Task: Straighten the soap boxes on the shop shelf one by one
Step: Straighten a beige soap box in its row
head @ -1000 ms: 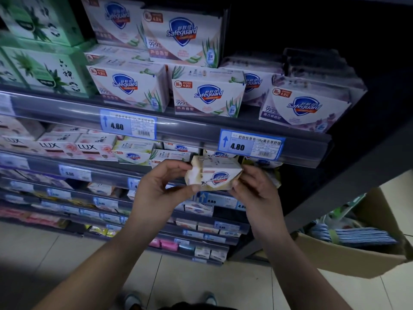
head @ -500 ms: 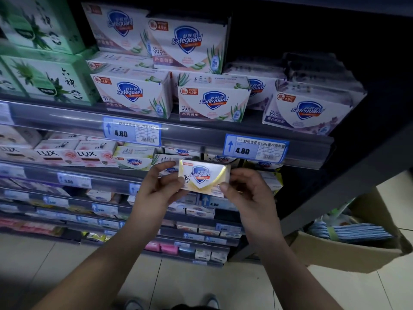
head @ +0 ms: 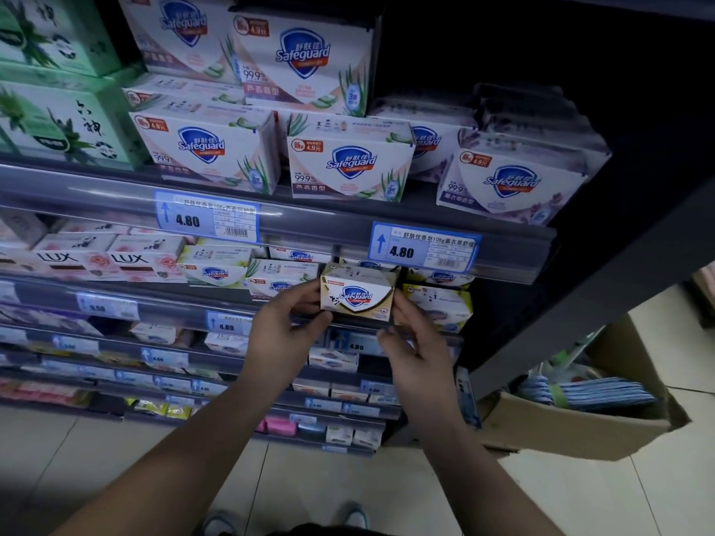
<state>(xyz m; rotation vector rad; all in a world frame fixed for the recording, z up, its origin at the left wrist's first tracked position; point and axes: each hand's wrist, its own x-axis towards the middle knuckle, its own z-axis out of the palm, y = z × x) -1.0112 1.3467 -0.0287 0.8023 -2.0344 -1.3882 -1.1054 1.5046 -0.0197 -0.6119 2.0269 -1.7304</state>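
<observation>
Two hands hold one small gold-and-white soap box [head: 358, 297] at the front edge of the second shelf [head: 162, 303], just under the upper price tag [head: 423, 247]. The left hand [head: 282, 334] pinches the box's left end and the right hand [head: 419, 350] pinches its right end. So each grip is closed on the box, thumb low and fingers on the end. The box faces outward with its logo upright, and it looks level. It sits in the gap between a white box [head: 271, 282] on its left and a yellow box [head: 441, 309] just beside it on the right. I cannot tell whether its base already rests on the shelf or hangs a little above it.

By my reading, the step in hand is setting this one box back square in its row. The next move calls for pushing it gently rearward until its face lines up with the neighbours. Both grips should then release without dragging it askew or knocking the yellow box.

Compared with a second ago, the box has been turned. Then it was tilted, showing an end flap, and held lower, in front of the rail. Half a second ago its face was already forward, but it was still below shelf level. Since then it has risen and moved in toward the row, and both hands have followed it up.
</observation>
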